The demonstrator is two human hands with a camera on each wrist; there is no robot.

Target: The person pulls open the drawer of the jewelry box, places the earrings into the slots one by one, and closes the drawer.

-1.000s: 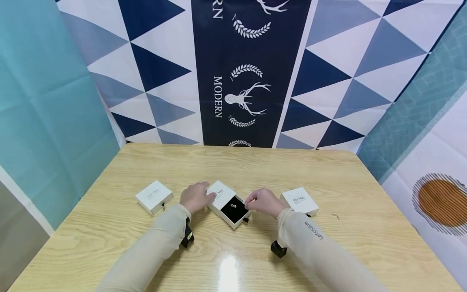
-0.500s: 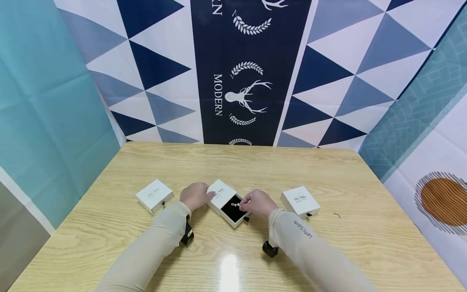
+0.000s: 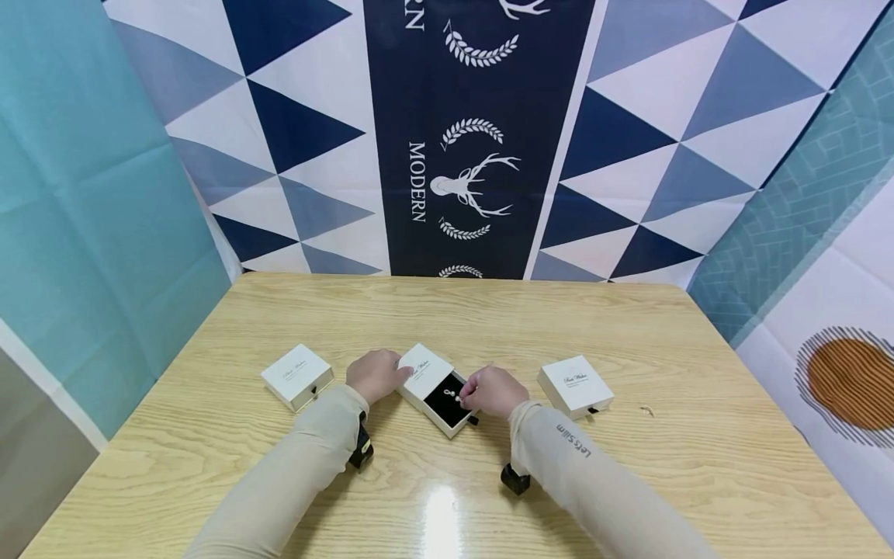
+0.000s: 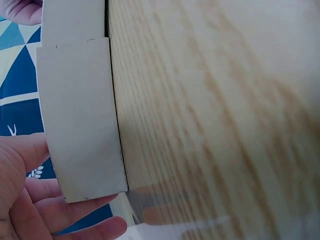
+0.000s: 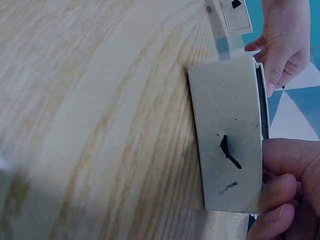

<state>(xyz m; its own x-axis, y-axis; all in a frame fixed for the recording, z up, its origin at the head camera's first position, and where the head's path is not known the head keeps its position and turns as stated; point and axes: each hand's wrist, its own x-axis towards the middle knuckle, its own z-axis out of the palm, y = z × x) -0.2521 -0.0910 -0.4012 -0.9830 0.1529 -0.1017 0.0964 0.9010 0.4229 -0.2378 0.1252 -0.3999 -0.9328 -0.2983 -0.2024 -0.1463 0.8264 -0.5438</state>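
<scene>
A white jewelry box [image 3: 424,368] sits mid-table with its drawer [image 3: 438,421] partly pulled out. Silver jewelry with pearl-like beads [image 3: 449,393] lies on the drawer's black lining. My left hand [image 3: 373,376] holds the box cover, thumb on top and fingers at the far left end; the left wrist view shows it gripping the cover's end [image 4: 82,125]. Over the drawer's right side, my right hand [image 3: 494,390] pinches a small pearl piece, mostly hidden by its fingertips. The right wrist view shows its curled fingers beside the drawer front [image 5: 227,175], which has a black ribbon tab [image 5: 229,153].
Two closed white boxes flank the middle one: a left box [image 3: 296,376] and a right box [image 3: 576,386], each with a black tab. They stand on a light wooden table [image 3: 615,481]. A patterned cloth [image 3: 461,140] hangs behind the table's far edge.
My right hand has moved left and slightly down over the drawer, and pearl-like beads now show beside its fingertips. My left hand stays on the box cover.
</scene>
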